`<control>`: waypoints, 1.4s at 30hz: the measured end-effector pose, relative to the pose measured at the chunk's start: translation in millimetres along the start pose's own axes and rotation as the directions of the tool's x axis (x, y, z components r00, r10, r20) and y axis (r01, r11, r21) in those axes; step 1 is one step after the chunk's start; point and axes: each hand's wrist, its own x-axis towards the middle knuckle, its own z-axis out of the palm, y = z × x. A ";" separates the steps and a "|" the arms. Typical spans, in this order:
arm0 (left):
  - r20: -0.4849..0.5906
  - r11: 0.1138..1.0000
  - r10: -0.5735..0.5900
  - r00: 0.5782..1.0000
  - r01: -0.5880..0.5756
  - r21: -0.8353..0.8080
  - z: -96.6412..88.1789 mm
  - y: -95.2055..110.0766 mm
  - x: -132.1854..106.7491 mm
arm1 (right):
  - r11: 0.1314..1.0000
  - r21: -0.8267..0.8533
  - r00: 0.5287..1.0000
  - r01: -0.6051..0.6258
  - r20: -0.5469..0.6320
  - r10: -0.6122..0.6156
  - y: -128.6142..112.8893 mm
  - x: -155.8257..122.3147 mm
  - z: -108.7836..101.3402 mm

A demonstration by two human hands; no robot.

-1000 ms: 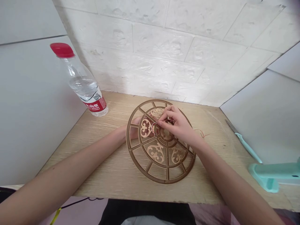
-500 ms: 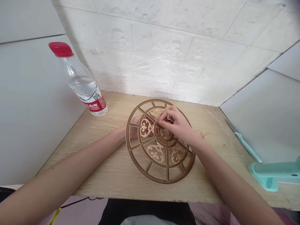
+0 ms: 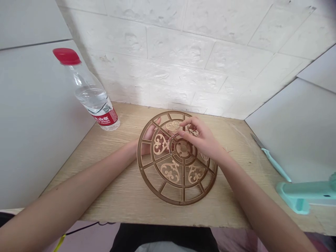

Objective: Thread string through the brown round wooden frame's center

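A brown round openwork disc [image 3: 162, 185] with scrollwork panels stands tilted above the table. My left hand [image 3: 149, 136] is behind its left side and holds it up; the fingers show only partly through the gaps. My right hand [image 3: 202, 138] is in front of the disc's upper right, thumb and index finger apart with nothing visible between them. A thin pale wire [image 3: 168, 142] makes a small loop at the left of the hub [image 3: 183, 148], just below my right fingertips. Thin reddish wire ends [image 3: 229, 151] stick out beyond my right wrist.
A water bottle [image 3: 105, 117] with a red cap stands at the back left. To the right, a knife [image 3: 275, 162] with a turquoise handle lies by the side panel, and a turquoise plastic stand [image 3: 294, 196] is nearer. A white brick-pattern wall [image 3: 168, 52] closes off the back.
My right thumb and index finger have parted from their pinch at the wire and lifted slightly off the hub. The disc has shifted a little left, and its hub now shows.
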 end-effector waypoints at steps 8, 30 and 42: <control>0.141 0.966 -0.053 0.989 0.087 -0.245 -24.4 7.0 -1.7 | 1.000 -0.003 0.999 0.019 0.037 -0.019 7.3 3.2 -8.2; -0.195 0.677 0.301 0.934 -0.065 0.733 -23.9 8.1 -9.1 | 0.960 -0.239 0.988 0.148 0.073 -0.134 17.0 2.0 10.0; -0.187 0.590 0.381 0.906 -0.082 0.803 -17.8 9.6 -12.4 | 0.966 -0.214 0.988 0.145 -0.012 -0.151 16.0 0.8 10.9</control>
